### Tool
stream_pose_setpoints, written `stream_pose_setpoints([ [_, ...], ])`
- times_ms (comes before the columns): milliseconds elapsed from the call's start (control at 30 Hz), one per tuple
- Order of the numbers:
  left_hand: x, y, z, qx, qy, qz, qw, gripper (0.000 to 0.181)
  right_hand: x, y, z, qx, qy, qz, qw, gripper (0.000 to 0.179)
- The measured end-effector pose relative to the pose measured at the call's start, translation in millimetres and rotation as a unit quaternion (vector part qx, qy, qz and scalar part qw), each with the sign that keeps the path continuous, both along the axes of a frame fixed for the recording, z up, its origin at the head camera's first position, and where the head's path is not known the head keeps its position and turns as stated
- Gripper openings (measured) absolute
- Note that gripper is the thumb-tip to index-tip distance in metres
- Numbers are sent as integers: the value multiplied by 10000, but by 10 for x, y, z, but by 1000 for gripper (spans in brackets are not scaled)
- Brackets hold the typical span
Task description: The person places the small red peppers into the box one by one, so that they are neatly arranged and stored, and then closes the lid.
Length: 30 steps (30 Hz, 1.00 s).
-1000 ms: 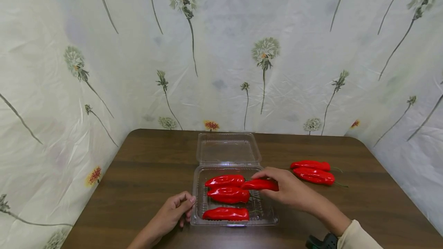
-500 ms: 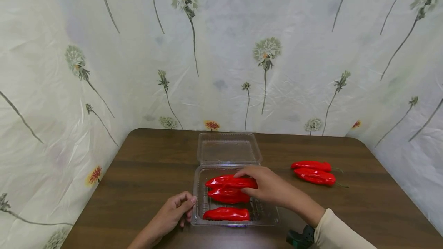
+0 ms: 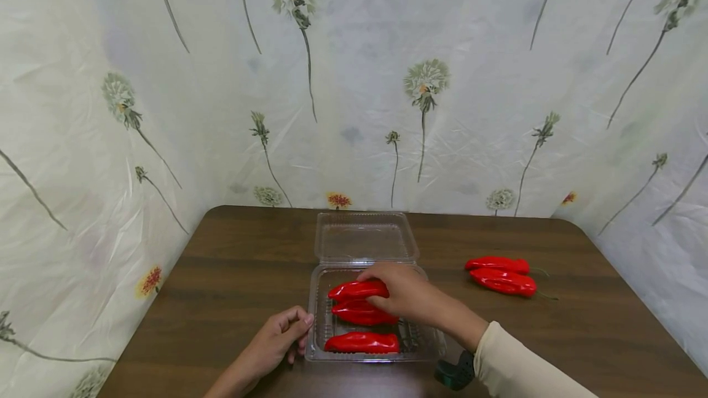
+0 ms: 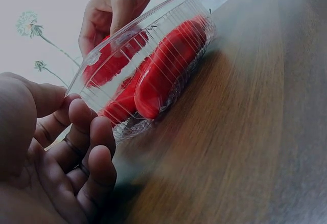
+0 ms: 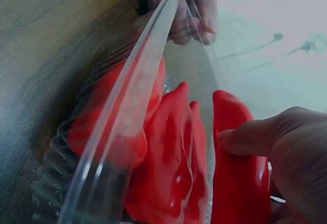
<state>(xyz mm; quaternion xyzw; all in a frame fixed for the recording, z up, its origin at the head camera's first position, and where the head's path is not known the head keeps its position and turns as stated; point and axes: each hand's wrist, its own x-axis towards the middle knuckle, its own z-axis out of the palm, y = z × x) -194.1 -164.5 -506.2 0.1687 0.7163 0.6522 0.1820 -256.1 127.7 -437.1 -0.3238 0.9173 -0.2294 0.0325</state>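
A clear plastic clamshell container [image 3: 428, 349] lies unfolded on the table, its lid [image 3: 365, 238] laid back. My left hand [image 3: 280, 339] pinches the left rim between thumb and index finger. My right hand [image 3: 406, 290] reaches over the base and grips a glossy red chili pepper [image 5: 240, 183], thumb along its side. Below and beside that pepper, others lie in the base: a front pepper [image 3: 361, 343], a middle pepper [image 3: 362, 314] and a back one [image 5: 198, 168]. From the head view, the right hand hides the stem ends of the rear peppers.
Two more red chili peppers [image 3: 503, 282] with green stems lie side by side on the brown wooden table [image 3: 238, 269], right of the container. A flower-patterned sheet [image 3: 354, 78] hangs behind the table and along its sides. A dark wrist device [image 3: 456, 372] sits by the right sleeve.
My right hand has carried its chili pepper leftward, from the container's right side to over the rear peppers. The left hand stays at the rim.
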Motion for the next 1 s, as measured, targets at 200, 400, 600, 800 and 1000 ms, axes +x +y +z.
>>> stream_pose_setpoints([
  [200,0,2,-7,35,20,-27,10000,35,-15,-95,-6,24,24,-10,10000,31],
  [400,-1,1,-8,35,32,-19,10000,34,-39,-153,-57,154,176,11,9997,31],
  [600,-1,2,-6,27,16,-10,10000,35,-49,-176,-105,254,257,43,9993,33],
  [800,-2,2,-10,46,-5,-32,10000,35,-21,-181,-104,343,166,45,9993,35],
  [1000,-7,0,-19,60,8,-58,10000,35,-9,-183,-94,472,97,69,9988,37],
])
